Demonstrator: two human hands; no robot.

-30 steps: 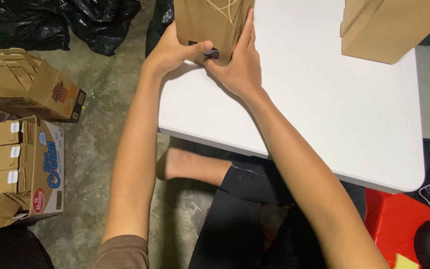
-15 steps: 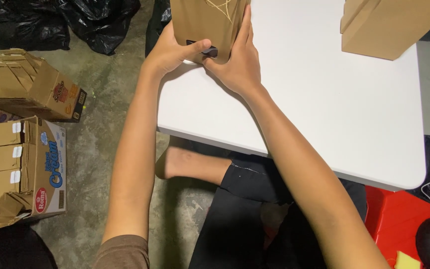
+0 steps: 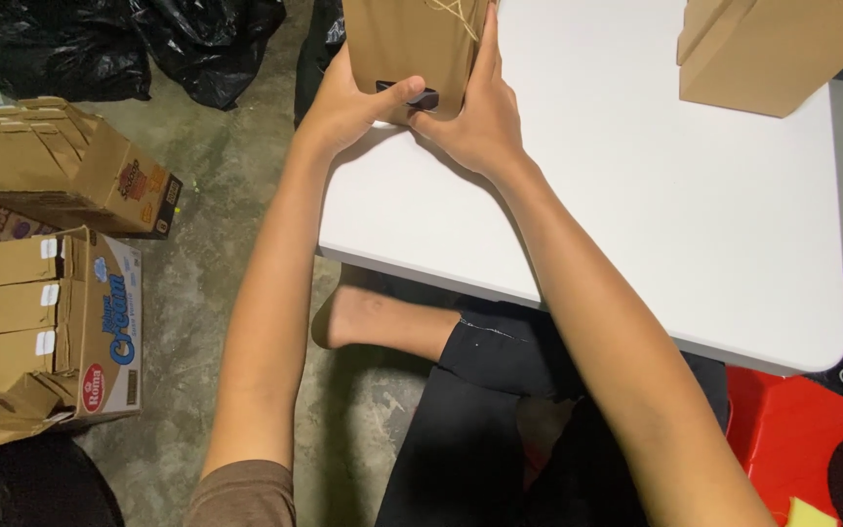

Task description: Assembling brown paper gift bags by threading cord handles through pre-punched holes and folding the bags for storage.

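A brown paper bag (image 3: 412, 44) with a string handle stands on the white table (image 3: 636, 205) near its far left edge. My left hand (image 3: 348, 102) grips the bag's left side, its thumb pressing a small black object (image 3: 410, 94) against the bag's front. My right hand (image 3: 475, 117) holds the bag's right side, fingers running up along it and thumb at the bottom front. The bag's top is cut off by the frame.
A second brown paper bag (image 3: 763, 49) stands at the table's far right. Cardboard boxes (image 3: 51, 293) lie on the concrete floor to the left, black plastic bags (image 3: 119, 44) behind them. My legs are under the table, a red seat (image 3: 782, 429) at lower right.
The bag and both hands have shifted slightly toward the top of the frame. The grip on the bag is unchanged.
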